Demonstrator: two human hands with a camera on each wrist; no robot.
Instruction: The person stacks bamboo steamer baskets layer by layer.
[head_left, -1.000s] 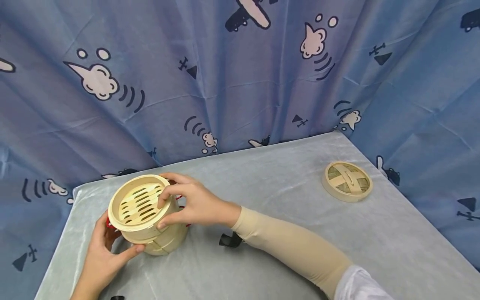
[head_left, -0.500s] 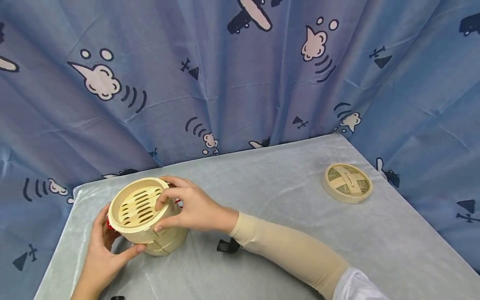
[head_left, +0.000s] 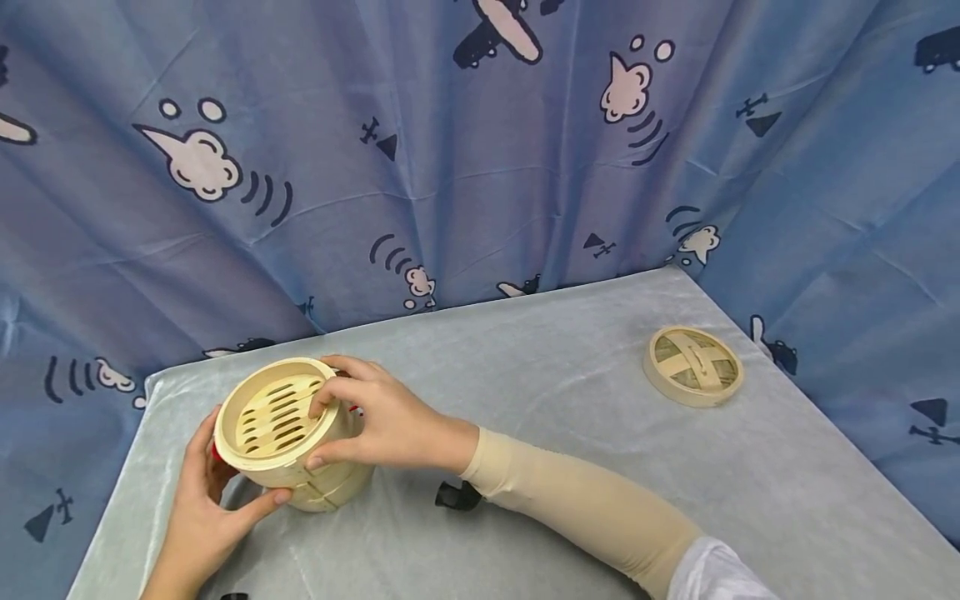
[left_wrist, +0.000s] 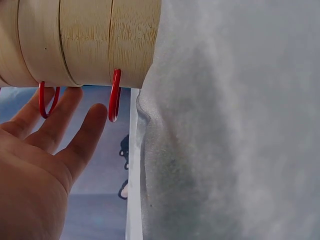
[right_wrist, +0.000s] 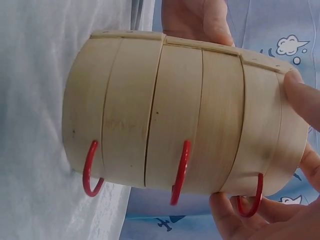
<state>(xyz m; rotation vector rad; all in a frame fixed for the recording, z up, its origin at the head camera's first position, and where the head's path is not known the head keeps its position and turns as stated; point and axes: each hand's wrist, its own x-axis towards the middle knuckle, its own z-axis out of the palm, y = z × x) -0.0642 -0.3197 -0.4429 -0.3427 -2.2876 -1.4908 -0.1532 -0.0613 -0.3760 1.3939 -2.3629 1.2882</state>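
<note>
A stack of three round bamboo steamer baskets stands at the table's left side in the head view. The top basket (head_left: 262, 473) shows its slatted floor. Its rim is held by my right hand (head_left: 397, 425), thumb outside and a finger inside. Around the left side of the stack curls my left hand (head_left: 202, 512), with the thumb on the front of the baskets below. Red ring handles (right_wrist: 181, 172) hang from each tier in the right wrist view. Close to two red rings, the left fingers (left_wrist: 85, 140) reach toward the stack's side in the left wrist view.
A round bamboo lid (head_left: 696, 367) with a crossed band lies at the table's right. A black object (head_left: 457, 496) sits under my right wrist. The grey cloth-covered table (head_left: 540, 375) meets a blue patterned curtain (head_left: 480, 167) at the back.
The top basket's rim has sunk slightly, and my right hand has come down with it. My left hand keeps its place on the stack.
</note>
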